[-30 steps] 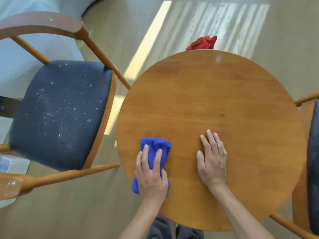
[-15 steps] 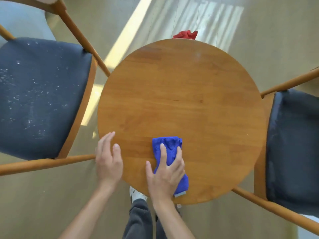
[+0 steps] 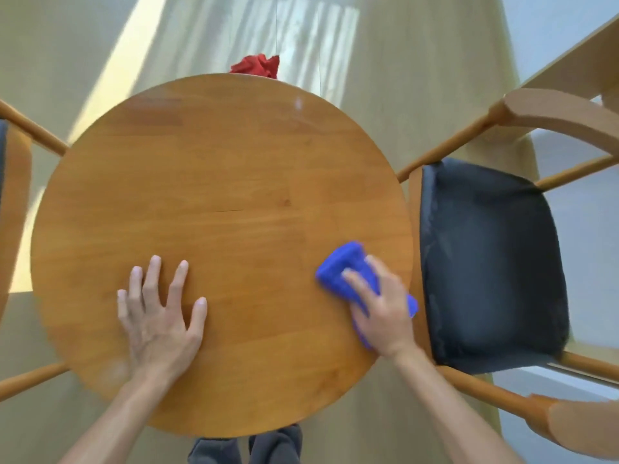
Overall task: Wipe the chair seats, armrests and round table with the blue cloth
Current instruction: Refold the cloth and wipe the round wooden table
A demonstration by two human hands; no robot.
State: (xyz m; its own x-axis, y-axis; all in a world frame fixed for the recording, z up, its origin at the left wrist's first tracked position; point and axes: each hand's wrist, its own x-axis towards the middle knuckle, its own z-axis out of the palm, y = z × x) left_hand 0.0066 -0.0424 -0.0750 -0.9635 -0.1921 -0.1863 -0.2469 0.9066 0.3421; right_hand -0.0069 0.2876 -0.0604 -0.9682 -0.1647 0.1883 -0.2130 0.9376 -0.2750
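The round wooden table [image 3: 217,162] fills the middle of the view. My left hand [image 3: 160,309] lies flat on its near left part, fingers spread, holding nothing. My right hand [image 3: 382,306] presses on the folded blue cloth [image 3: 338,266] at the table's near right edge and is blurred by motion. One corner of the cloth sticks out past the rim. The right chair's dark seat [image 3: 485,262] is just beyond that edge, with wooden armrests [image 3: 562,112] around it. Only a sliver of the left chair [image 3: 13,195] shows.
A crumpled red cloth [image 3: 256,67] lies on the floor behind the table's far edge. My legs in dark trousers [image 3: 248,447] stand at the near rim. Chair arm rails touch or nearly touch the table on both sides. Sunlight streaks the pale floor.
The blue cloth has swept from the near left part of the table to its near right edge. My left hand has moved from the table's edge onto the top. The view has swung right.
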